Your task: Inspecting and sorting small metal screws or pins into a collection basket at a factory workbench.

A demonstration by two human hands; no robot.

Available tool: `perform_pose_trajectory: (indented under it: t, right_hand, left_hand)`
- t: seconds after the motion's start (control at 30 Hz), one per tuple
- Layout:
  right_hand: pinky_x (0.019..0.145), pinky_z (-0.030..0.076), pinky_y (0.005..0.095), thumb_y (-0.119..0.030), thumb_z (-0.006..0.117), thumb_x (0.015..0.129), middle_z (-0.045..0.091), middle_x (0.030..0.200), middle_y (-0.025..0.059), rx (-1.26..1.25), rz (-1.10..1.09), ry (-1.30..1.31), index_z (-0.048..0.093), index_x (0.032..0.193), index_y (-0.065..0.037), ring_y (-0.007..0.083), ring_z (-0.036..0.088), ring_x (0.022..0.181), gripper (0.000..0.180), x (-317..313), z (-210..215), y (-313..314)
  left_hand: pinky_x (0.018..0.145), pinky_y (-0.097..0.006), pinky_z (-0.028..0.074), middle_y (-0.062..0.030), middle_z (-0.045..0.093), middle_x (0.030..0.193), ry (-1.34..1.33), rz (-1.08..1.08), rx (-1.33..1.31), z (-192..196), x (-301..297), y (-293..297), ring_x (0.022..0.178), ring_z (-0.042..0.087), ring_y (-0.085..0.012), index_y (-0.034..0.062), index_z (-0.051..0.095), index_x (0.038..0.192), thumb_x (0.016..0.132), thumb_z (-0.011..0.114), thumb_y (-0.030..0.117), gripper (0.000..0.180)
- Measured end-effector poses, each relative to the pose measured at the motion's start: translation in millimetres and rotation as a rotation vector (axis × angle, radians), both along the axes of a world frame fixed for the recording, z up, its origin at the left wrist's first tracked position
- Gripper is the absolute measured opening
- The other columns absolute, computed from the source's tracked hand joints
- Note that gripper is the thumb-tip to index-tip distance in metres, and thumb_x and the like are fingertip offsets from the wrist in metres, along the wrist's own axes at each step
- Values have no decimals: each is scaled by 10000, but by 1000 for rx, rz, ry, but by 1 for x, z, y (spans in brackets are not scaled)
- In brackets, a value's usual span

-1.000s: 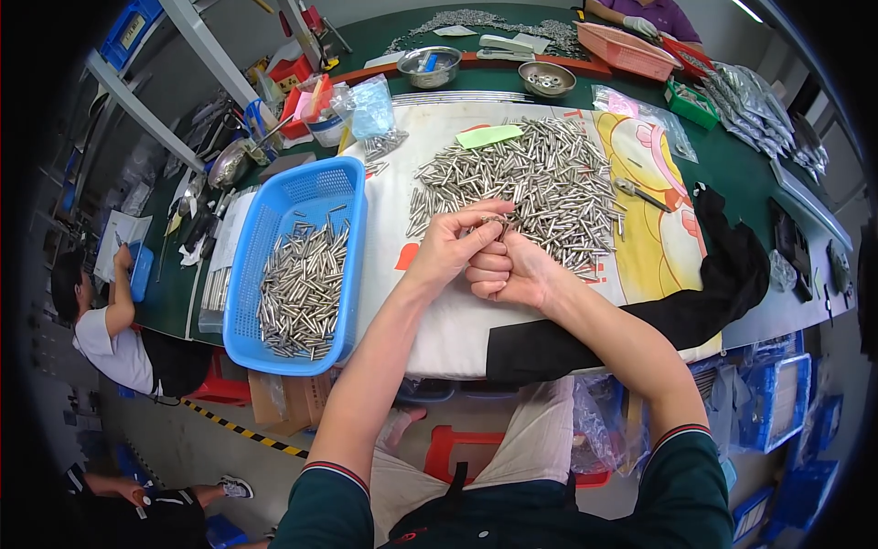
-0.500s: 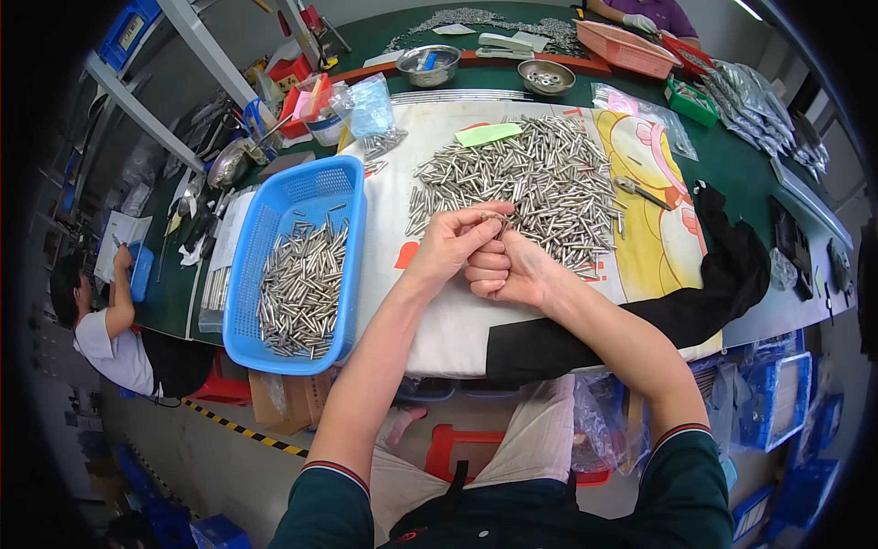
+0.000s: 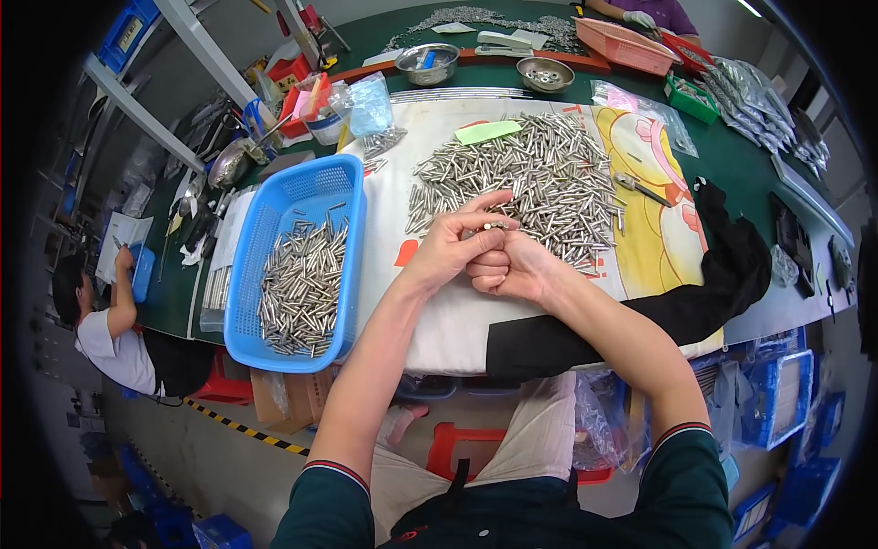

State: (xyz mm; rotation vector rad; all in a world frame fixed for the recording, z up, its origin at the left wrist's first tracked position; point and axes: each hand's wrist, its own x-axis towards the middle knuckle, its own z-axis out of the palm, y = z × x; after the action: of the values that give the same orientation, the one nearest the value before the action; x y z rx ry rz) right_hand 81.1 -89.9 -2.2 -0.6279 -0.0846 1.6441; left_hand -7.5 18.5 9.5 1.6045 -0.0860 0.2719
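My left hand [image 3: 448,250] and my right hand [image 3: 514,265] meet over the front edge of a heap of small metal pins [image 3: 549,178] on a printed cloth. Between the left thumb and fingers sits a metal pin [image 3: 492,225], its end showing; the left index finger stretches out above it. My right hand is closed, its fingers curled inward against the left one, and what lies inside it is hidden. To the left stands a blue plastic basket [image 3: 240,274] holding many similar pins. A green paper slip [image 3: 487,134] rests on the heap.
Right of the heap lie a black-handled tool [image 3: 642,189] and a black cloth [image 3: 640,320]. Metal bowls [image 3: 428,64] and a pink basket [image 3: 622,48] stand at the back. One person sits far left; another, gloved, is at the far right back.
The left index finger has lifted and straightened, and the pin end at the left thumb shows more plainly. Both hands stay in nearly the same place.
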Motion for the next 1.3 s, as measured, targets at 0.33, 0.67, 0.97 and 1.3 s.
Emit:
perform_pose_trajectory:
  t: [0.33, 0.67, 0.97, 1.3]
  right_hand:
    - [390, 173, 246, -471, 301, 952, 217, 443, -56, 28, -101, -384, 241, 525, -155, 79, 175, 394, 535, -7, 16, -1]
    - [639, 455, 334, -83, 633, 631, 501, 772, 43, 648, -150, -2495, 598, 696, -45, 203, 512, 782, 83, -4, -1, -2]
    - [500, 384, 197, -119, 649, 782, 548, 634, -19, 314, -244, -1404, 609, 773, 18, 21, 451, 567, 143, -15, 16, -7]
    - [530, 415, 252, -159, 648, 767, 580, 617, 39, 154, -416, -1819, 632, 760, 23, 100, 509, 553, 183, 13, 23, -6]
  left_hand:
    - [930, -304, 381, -98, 576, 1155, -52, 178, -340, -1, 0, -2, 1056, 513, -153, 34, 625, 974, 897, 539, 218, 217]
    - [551, -205, 430, -96, 612, 804, -88, 500, -524, -14, -29, 18, 598, 509, -82, 0, 531, 980, 956, 429, 223, 246]
    - [820, -323, 500, -120, 589, 888, 100, 495, -895, -13, -60, -14, 838, 587, -188, -9, 528, 975, 942, 446, 208, 234]
    - [442, -183, 203, 55, 301, 616, 161, 330, -540, 79, -110, -24, 495, 226, -29, 38, 492, 937, 956, 423, 212, 188]
